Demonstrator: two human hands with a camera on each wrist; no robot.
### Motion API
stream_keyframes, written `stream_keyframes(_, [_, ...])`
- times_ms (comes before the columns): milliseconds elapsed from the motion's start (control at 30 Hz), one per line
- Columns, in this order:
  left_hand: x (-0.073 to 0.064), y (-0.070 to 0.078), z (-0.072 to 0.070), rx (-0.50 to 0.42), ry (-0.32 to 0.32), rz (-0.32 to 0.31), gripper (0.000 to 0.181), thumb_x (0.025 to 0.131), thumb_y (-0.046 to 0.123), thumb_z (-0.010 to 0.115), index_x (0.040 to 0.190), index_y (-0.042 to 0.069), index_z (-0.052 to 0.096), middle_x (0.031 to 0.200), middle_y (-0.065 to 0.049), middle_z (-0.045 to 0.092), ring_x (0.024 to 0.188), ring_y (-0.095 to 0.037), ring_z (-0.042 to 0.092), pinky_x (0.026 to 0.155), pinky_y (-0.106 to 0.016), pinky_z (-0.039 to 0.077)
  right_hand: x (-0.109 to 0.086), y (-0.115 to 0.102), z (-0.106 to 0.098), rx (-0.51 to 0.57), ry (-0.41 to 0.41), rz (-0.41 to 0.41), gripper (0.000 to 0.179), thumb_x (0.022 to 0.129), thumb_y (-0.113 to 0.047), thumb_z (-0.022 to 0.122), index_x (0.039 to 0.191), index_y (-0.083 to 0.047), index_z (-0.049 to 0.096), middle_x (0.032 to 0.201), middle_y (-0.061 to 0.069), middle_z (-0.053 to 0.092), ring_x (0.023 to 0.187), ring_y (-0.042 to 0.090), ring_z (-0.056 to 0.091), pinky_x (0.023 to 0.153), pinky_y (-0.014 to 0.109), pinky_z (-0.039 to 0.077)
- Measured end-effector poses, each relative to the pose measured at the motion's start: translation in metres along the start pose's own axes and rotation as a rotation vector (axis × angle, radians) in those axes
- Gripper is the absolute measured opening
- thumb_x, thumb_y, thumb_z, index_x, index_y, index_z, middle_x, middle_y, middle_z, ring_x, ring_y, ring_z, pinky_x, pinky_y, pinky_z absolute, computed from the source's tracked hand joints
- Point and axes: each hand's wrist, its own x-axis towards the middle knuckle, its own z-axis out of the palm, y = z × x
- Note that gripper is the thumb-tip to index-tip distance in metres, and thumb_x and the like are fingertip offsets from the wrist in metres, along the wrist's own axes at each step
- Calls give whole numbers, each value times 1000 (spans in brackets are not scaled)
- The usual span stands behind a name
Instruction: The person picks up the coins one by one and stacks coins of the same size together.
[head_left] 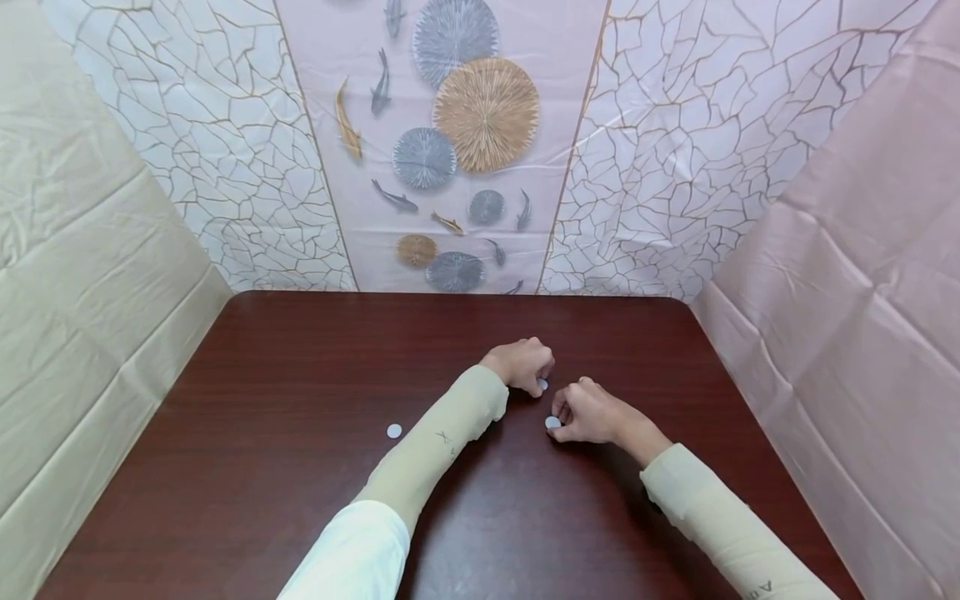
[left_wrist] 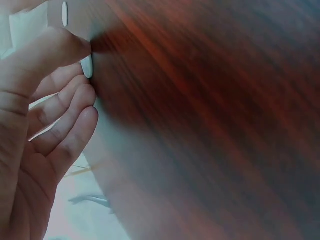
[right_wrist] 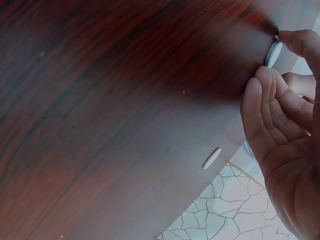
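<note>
My left hand (head_left: 520, 363) reaches across the table and pinches a small white disc (left_wrist: 87, 67) between thumb and fingertips, close over the dark wood. Nearer to me and slightly right, my right hand (head_left: 592, 410) grips a second white disc (head_left: 552, 422) by its edge, thumb at one side and fingertips at the other. The two hands are close together, with their discs toward each other. Left of the left forearm, another white disc (head_left: 393, 431) lies flat. In the right wrist view, a pale disc (right_wrist: 212, 158) lies on the wood beyond the right hand.
The glossy reddish-brown table (head_left: 300, 358) has rounded far corners. A patterned cloth backdrop (head_left: 450, 200) stands behind its far edge, and plain pale cloth (head_left: 847, 275) hangs along both sides. Light sleeves (head_left: 442, 433) cover both forearms.
</note>
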Motion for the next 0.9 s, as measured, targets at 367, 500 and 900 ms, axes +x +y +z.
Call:
stream_keyframes(367, [4, 7, 6, 71, -4, -62, 18, 86, 25, 79, 86, 18, 63, 85, 4, 64, 71, -10, 59, 61, -23, 46, 0, -2, -1, 8, -20, 7, 17, 81, -21, 87, 84, -11, 75, 74, -7, 74, 68, -3, 66, 65, 17, 55])
stream_keyframes(500, [7, 3, 14, 91, 28, -56, 21, 80, 29, 83, 84, 20, 64, 87, 4, 65, 75, -12, 63, 61, -25, 51, -1, -3, 2, 12, -19, -4, 16, 80, -20, 88, 84, -12, 74, 74, -7, 74, 67, -2, 67, 65, 17, 55])
stream_keyframes(900, [7, 2, 13, 116, 38, -42, 21, 77, 29, 84, 80, 21, 65, 84, 5, 66, 74, -11, 64, 60, -26, 54, 0, 0, 0, 21, -30, 0, 14, 79, -16, 87, 85, -11, 74, 75, -6, 75, 68, -2, 67, 66, 17, 56])
